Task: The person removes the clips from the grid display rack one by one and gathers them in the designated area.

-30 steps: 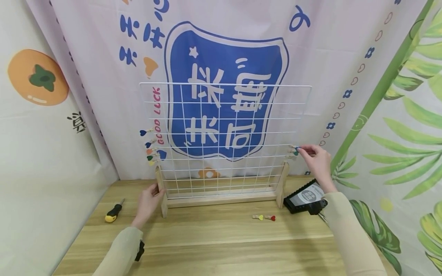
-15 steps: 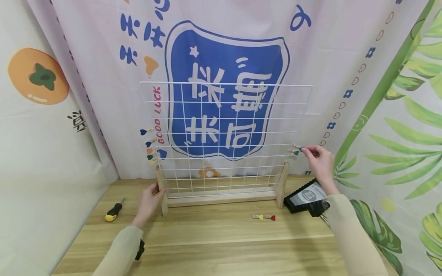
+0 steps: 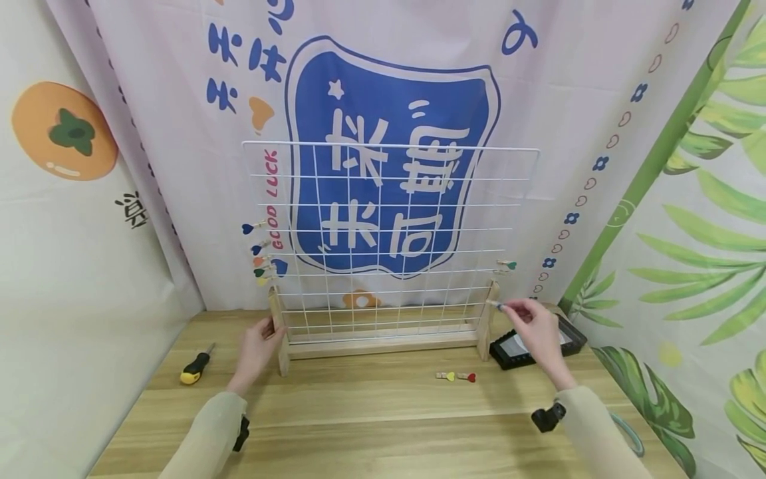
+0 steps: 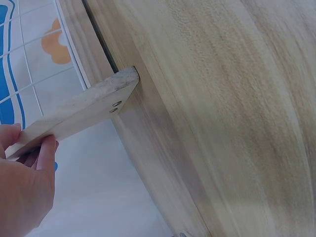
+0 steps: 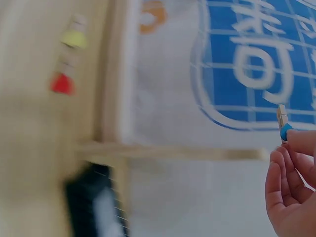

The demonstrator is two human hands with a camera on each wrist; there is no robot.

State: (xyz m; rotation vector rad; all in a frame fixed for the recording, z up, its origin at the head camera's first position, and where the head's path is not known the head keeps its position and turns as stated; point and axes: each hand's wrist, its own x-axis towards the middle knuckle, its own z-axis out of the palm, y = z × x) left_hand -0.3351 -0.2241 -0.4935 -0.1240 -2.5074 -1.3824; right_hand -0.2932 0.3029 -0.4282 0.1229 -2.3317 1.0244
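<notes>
So the person is standing at a wooden tabletop (image 3: 371, 412) with a white wire grid panel (image 3: 389, 233) propped upright in a wooden base. The left hand (image 3: 258, 349) is gripping the left wooden upright of the stand (image 3: 276, 326), thumb and fingers wrapped around the edge of that foot piece; the left wrist view is showing the fingers (image 4: 47, 148) curled right against the board's end. The right hand (image 3: 534, 326) is hanging in the air just beside the right upright (image 3: 487, 319), low down, and it's pinching a tiny wooden clothespin with a blue heart (image 3: 497, 305) between thumb and fingertips. The right wrist view is pretty blurry, but the blue clip (image 5: 283, 124) is sticking up out of the curled fingers (image 5: 289, 182), clear of the grid.

Other clips are hanging on the panel: a little cluster of them (image 3: 260, 256) along the left edge, and one green-tipped clip (image 3: 507, 265) on the right edge, above the right hand. Two loose clips, one yellow and one red (image 3: 457, 377), are lying on the tabletop in front of the stand. A black tray thing (image 3: 568, 332) is sitting right behind the right hand, and a yellow-and-black screwdriver (image 3: 194, 367) is lying off to the left, well apart from the stand.
</notes>
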